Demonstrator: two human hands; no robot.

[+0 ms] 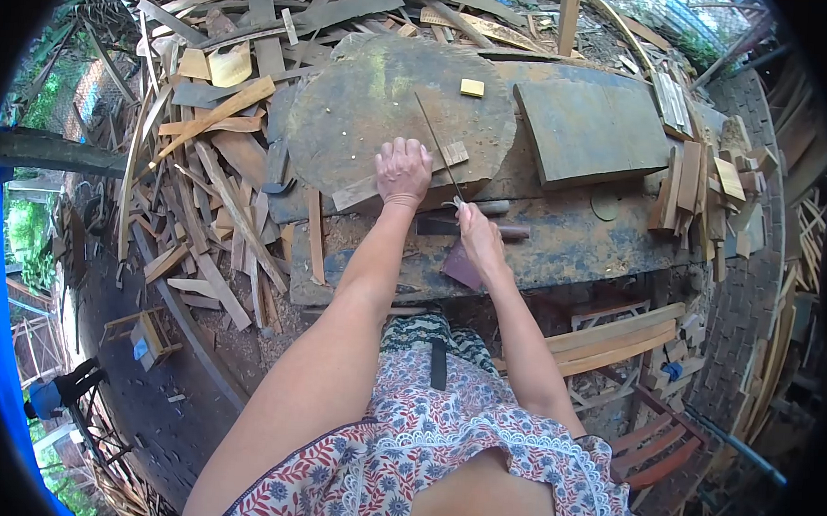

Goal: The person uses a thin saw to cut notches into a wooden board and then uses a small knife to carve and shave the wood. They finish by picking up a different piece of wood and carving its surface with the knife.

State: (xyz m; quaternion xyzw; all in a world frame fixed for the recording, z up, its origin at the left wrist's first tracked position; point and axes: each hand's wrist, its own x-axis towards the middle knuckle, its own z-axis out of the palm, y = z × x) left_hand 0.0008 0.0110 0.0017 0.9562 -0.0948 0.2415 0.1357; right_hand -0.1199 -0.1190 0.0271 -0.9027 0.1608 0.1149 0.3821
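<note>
A round wooden slab (332, 111) lies on the workbench, with a thin wood strip (356, 193) across its near side. My left hand (403, 170) is closed over the strip and bears down on it, knuckles up. In my right hand (477, 235) is the handle of a saw (430, 127), its narrow blade seen almost edge-on. The blade slants away to the upper left and crosses the strip near its right end (455, 153). Whether the teeth have cut in is too fine to see. A small yellow block (472, 87) sits farther back on the slab.
A thick grey board (590, 132) lies right of the slab. Near my right hand are a dark rod-shaped tool (514, 232) and a maroon sheet (462, 265). Scrap wood (222, 213) heaps up on the left; cut blocks (689, 182) stack at right.
</note>
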